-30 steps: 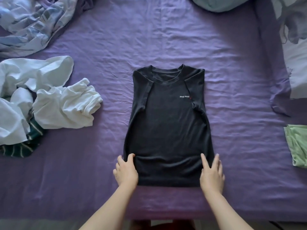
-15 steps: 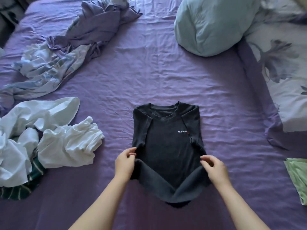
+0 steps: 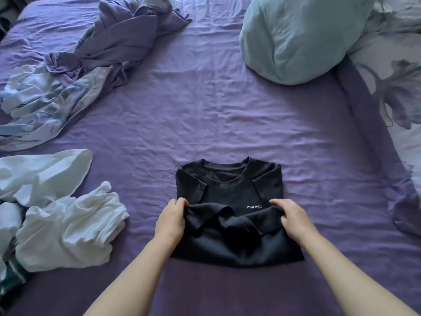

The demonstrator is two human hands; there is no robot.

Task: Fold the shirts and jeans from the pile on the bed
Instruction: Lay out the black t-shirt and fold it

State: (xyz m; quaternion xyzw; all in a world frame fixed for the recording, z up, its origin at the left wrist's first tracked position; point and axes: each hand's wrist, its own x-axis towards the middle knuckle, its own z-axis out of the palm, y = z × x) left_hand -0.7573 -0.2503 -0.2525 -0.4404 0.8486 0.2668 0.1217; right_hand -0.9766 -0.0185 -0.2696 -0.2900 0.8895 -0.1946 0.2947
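Note:
A black T-shirt (image 3: 230,192) with small white lettering lies face up in the middle of the purple bed (image 3: 227,115), sleeves tucked in. Its lower half is doubled up over the chest, the hem sagging just below the lettering. My left hand (image 3: 171,221) pinches the hem's left corner. My right hand (image 3: 292,218) pinches the right corner. Both hands hover low over the shirt. At the left edge sits the pile (image 3: 57,226) of crumpled white garments, with a dark green striped piece (image 3: 12,273) under it.
A rumpled purple and pale blue duvet cover (image 3: 75,71) sprawls at the far left. A light blue pillow (image 3: 296,37) lies at the far right, beside floral bedding (image 3: 396,92) along the right edge.
Both hands took hold of the shirt's bottom hem, lifted it and carried it away from me over the chest. My view tilted up the bed, so the green garment at right left the frame.

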